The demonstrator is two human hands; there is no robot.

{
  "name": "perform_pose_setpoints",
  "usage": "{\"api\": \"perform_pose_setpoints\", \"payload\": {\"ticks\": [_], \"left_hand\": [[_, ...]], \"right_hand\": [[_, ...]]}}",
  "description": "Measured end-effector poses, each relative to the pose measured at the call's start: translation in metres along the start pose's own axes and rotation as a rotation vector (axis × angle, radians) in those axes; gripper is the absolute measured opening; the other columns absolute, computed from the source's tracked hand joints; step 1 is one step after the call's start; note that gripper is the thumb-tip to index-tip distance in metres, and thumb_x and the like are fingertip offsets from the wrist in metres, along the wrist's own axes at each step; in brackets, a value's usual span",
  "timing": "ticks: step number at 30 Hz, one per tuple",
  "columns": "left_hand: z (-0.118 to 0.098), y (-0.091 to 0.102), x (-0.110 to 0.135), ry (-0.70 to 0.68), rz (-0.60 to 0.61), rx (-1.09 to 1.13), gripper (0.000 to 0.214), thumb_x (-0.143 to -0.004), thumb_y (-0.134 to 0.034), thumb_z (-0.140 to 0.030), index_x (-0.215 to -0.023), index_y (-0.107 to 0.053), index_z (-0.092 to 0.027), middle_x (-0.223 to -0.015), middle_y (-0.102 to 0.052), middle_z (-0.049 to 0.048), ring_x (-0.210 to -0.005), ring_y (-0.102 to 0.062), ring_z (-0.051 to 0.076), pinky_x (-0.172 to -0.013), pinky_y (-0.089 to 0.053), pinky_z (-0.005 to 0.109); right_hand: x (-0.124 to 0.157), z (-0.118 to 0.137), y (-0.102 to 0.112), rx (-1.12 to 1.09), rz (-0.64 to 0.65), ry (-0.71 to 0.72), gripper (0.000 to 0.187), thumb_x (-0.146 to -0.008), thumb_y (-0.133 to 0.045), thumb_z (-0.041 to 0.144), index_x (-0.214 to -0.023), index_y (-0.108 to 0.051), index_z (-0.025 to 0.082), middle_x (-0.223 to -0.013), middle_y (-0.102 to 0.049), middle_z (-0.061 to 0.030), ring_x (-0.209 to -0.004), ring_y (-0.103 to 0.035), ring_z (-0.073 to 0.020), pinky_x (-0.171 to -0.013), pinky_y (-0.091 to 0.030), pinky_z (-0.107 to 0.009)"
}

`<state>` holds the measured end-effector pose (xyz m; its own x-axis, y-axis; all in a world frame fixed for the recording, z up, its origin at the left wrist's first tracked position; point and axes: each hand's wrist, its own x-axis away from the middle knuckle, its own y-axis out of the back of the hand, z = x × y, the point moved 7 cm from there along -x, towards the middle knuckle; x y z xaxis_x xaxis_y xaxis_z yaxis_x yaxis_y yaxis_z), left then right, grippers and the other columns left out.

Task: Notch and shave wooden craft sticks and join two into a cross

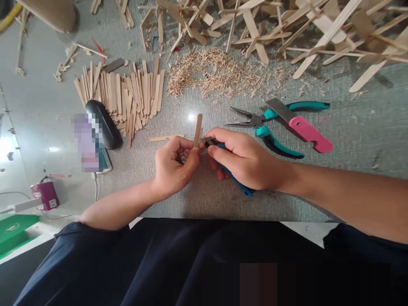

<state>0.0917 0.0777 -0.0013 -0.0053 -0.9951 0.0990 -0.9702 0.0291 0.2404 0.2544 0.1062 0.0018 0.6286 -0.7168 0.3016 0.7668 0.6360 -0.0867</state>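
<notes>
My left hand (177, 165) pinches a wooden craft stick (198, 129) near its lower end, and the stick points up and away from me. Closed around blue-handled cutting pliers (228, 172) is my right hand (245, 157). The dark jaws of these pliers sit right beside the stick; whether they touch it I cannot tell. Another craft stick (164, 138) lies flat on the table just beyond my left hand. To the right of my right hand rest teal needle-nose pliers (255, 120), spread apart, with a pink-handled knife (310, 134) lying across one handle.
A fan of loose craft sticks (127, 93) lies at the left, near a black rounded object (103, 125) and a phone (106, 159) on a cable. Wood clippings (219, 72) are heaped at the back. Behind them stands a structure of joined sticks (255, 34). A purple power adapter (46, 195) sits far left.
</notes>
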Motion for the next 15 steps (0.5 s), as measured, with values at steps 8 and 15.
{"api": "perform_pose_setpoints", "payload": {"ticks": [8, 15], "left_hand": [[-0.010, 0.001, 0.000, -0.085, -0.035, -0.107, 0.009, -0.097, -0.073, -0.020, -0.089, -0.070, -0.022, -0.062, -0.069, -0.0048, -0.047, -0.061, 0.008, -0.045, -0.044, 0.019], [-0.011, 0.002, 0.001, -0.113, -0.081, -0.187, 0.010, -0.092, -0.075, -0.020, -0.085, -0.069, -0.022, -0.060, -0.067, -0.0056, -0.047, -0.056, 0.006, -0.045, -0.041, 0.017]], "right_hand": [[0.000, 0.001, -0.002, 0.027, 0.013, -0.018, 0.020, -0.113, -0.059, 0.030, -0.093, -0.057, 0.026, -0.073, -0.066, 0.0039, -0.054, -0.067, -0.0156, -0.053, -0.053, -0.033], [0.000, 0.000, -0.001, 0.070, 0.010, -0.023, 0.020, -0.115, -0.057, 0.027, -0.094, -0.057, 0.026, -0.069, -0.067, 0.0043, -0.052, -0.066, -0.0152, -0.050, -0.050, -0.032]]}}
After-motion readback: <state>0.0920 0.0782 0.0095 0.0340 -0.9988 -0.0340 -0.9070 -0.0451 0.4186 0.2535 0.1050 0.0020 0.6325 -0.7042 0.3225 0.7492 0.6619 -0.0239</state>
